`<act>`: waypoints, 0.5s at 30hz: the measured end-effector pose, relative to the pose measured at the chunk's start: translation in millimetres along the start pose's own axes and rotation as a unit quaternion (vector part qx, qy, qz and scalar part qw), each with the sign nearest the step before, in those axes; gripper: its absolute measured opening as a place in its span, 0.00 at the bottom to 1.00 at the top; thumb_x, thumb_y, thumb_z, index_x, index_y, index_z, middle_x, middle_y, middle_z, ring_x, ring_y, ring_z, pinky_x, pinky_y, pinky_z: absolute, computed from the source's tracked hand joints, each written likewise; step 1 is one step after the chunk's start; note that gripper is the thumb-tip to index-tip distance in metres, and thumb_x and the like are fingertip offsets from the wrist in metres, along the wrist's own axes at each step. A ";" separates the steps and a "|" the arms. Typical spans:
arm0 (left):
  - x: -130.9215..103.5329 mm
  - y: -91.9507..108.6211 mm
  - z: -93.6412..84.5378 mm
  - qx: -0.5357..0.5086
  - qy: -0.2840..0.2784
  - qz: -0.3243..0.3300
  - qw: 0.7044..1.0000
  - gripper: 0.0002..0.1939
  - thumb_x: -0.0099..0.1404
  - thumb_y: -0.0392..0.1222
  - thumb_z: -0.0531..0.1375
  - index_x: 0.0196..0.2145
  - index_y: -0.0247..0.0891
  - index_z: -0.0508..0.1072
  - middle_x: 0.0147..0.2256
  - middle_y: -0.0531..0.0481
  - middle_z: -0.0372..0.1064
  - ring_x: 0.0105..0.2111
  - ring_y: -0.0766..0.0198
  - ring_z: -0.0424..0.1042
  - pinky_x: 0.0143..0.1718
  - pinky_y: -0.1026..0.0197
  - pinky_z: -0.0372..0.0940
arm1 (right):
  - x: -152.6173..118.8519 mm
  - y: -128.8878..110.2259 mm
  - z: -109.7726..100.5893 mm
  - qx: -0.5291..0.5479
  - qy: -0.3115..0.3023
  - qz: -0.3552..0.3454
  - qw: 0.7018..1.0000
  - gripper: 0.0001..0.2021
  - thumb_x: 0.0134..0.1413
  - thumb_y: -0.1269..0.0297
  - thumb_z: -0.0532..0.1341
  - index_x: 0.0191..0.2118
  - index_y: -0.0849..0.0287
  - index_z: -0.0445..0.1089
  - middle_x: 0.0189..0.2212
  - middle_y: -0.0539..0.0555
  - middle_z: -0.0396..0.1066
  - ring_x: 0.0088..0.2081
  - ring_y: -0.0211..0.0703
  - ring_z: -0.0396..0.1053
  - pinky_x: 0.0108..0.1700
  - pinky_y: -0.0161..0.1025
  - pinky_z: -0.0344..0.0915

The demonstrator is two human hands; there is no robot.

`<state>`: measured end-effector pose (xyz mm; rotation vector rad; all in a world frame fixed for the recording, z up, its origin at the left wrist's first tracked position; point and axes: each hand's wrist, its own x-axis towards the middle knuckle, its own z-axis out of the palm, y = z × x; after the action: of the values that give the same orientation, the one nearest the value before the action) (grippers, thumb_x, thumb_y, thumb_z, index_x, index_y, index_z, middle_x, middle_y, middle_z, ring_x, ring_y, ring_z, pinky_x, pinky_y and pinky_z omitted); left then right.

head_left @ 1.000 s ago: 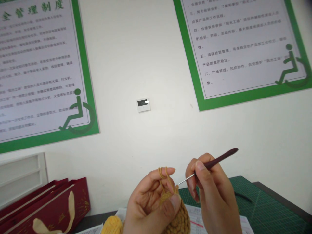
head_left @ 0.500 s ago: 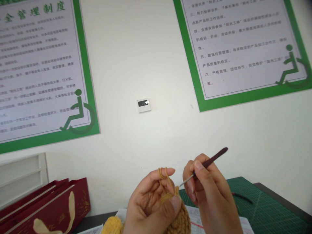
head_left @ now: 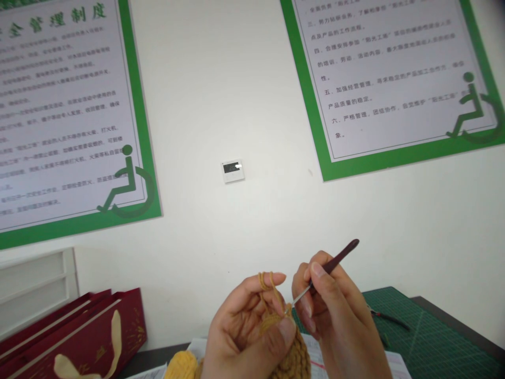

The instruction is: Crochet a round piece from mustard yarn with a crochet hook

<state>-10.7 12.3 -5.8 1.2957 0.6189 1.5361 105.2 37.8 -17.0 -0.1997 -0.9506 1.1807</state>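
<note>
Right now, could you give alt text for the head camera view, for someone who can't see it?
Two bare hands crochet: the left hand pinches a round tan knitted piece, and the right hand works a thin metal hook with a dark maroon handle at its edge. Behind are a green gridded mat, dark red paper bags and two green-framed posters.

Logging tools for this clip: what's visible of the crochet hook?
The crochet hook has a dark maroon handle, smooth-looking, perhaps plastic or rubber, with a rounded end, and a thin silvery metal shaft. It slants, handle end up and to the right, shaft down to the left. The right hand grips it between thumb and fingers, hiding part of it. Its tip is at the top edge of the tan crochet piece, by the yarn loops; its exact shape is too small to tell.
</note>
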 end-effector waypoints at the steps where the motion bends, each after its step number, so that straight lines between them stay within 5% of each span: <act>1: 0.3 -0.6 0.2 -0.001 -0.004 0.001 1.000 0.19 0.48 0.41 0.76 0.40 0.45 0.83 0.30 0.51 0.70 0.31 0.63 0.72 0.34 0.61 0.68 | 0.1 0.5 -0.2 -0.002 -0.008 0.005 1.000 0.18 0.61 0.49 0.61 0.28 0.56 0.61 0.17 0.43 0.60 0.17 0.30 0.53 0.19 0.30 0.46; 7: 1.0 -2.1 3.9 -0.034 -0.016 0.049 0.998 0.27 0.51 0.38 0.74 0.50 0.44 0.79 0.29 0.51 0.70 0.31 0.60 0.72 0.37 0.57 0.70 | 3.5 2.6 -1.8 -0.006 -0.087 0.021 0.996 0.19 0.57 0.48 0.65 0.27 0.58 0.65 0.19 0.44 0.60 0.20 0.30 0.52 0.22 0.31 0.48; 15: -2.1 -0.6 6.9 -0.035 -0.002 0.085 0.996 0.49 0.55 0.34 0.72 0.67 0.60 0.55 0.29 0.55 0.72 0.33 0.61 0.73 0.42 0.57 0.69 | 7.4 1.7 -7.3 0.004 -0.129 0.077 0.989 0.18 0.57 0.49 0.65 0.27 0.58 0.65 0.22 0.45 0.59 0.23 0.33 0.52 0.25 0.33 0.49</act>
<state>-4.1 9.2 -5.2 1.3242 0.4579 1.6781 109.6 47.2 -18.6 -0.1164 -1.1724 1.3747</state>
